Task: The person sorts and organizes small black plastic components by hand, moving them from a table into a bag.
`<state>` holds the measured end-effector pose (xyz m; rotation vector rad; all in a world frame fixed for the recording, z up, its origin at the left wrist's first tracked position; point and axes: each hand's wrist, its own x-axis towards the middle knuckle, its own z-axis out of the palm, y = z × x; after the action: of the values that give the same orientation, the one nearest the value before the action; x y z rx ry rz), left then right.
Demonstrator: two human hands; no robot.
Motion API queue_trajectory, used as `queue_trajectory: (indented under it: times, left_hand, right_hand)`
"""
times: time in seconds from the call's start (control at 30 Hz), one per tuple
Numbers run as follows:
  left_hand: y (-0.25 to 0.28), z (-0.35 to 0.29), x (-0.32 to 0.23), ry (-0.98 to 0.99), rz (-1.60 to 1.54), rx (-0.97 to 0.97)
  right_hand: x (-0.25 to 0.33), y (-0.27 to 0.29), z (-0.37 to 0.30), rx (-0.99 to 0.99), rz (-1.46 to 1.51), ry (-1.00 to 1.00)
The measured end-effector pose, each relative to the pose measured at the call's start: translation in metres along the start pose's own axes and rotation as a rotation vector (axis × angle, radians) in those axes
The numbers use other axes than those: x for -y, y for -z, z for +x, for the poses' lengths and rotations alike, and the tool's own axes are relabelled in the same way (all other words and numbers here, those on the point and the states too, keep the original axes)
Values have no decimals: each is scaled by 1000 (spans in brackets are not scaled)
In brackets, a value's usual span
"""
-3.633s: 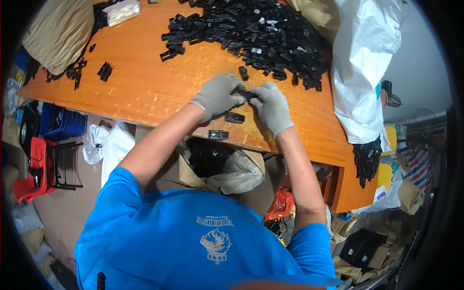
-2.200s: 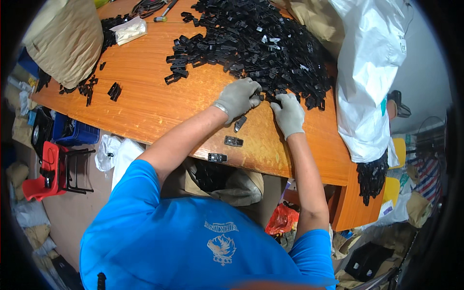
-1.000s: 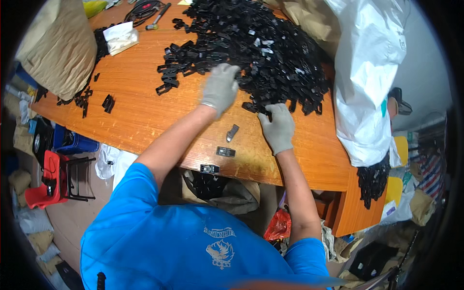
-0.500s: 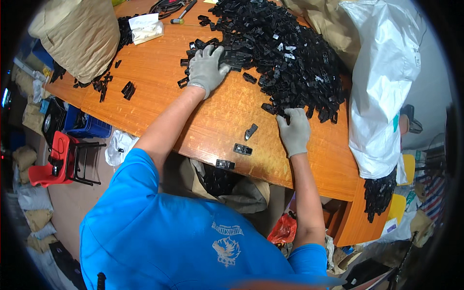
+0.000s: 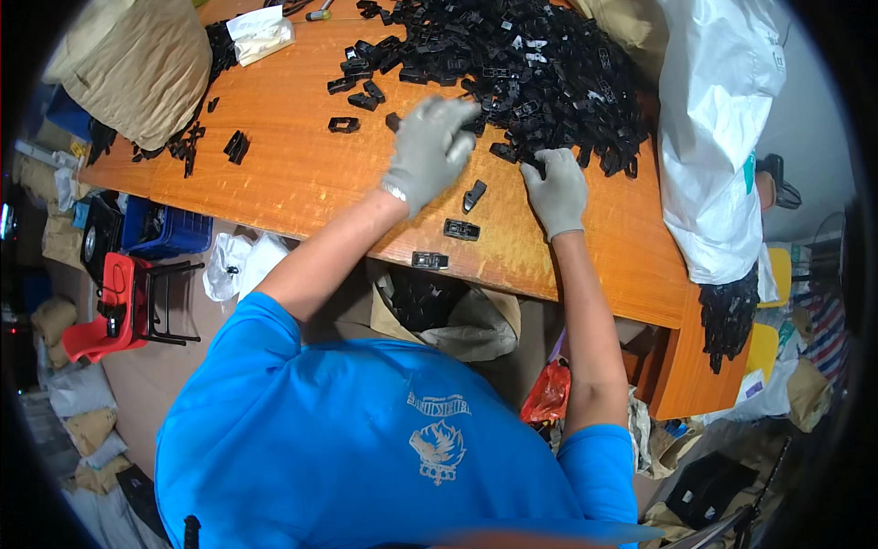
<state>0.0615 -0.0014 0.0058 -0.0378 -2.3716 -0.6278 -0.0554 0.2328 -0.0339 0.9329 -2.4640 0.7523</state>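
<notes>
A large heap of small black plastic clips (image 5: 567, 82) covers the far right of the wooden table (image 5: 293, 174). My left hand (image 5: 428, 156), in a grey glove, hovers just left of the heap's near edge. Its fingers are stretched and the thumb stands apart, slightly blurred; dark clips show beside the fingertips. My right hand (image 5: 556, 190), gloved too, rests at the heap's near edge, fingers curled on a black clip (image 5: 540, 168) that they partly hide. Between my hands and the near edge lie three separate clips, among them a tilted one (image 5: 474, 196) and a flat one (image 5: 461, 229).
A brown paper sack (image 5: 137, 78) stands at the far left, with a white packet (image 5: 261, 35) beside it. A tall white sack (image 5: 718, 137) is at the right. Below the table edge an open bag (image 5: 485, 334) holds black pieces. A red chair (image 5: 110, 316) stands left.
My left hand has lifted from the clips and moved right, toward my right hand. Several clips now lie scattered where it was. The view has shifted, so the table appears higher. My right hand stays at the heap.
</notes>
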Motion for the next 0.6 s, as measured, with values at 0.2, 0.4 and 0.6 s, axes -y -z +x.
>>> queue_trajectory:
  times: [0.2, 0.4, 0.6]
  left_hand:
    - [7, -48, -49, -73, -76, 359]
    - [35, -93, -60, 0, -282, 467]
    - [53, -62, -36, 156, -228, 212]
  right_hand:
    - [1, -3, 0, -28, -14, 22]
    - [2, -3, -2, -4, -51, -26]
    - [0, -3, 1, 3, -48, 0]
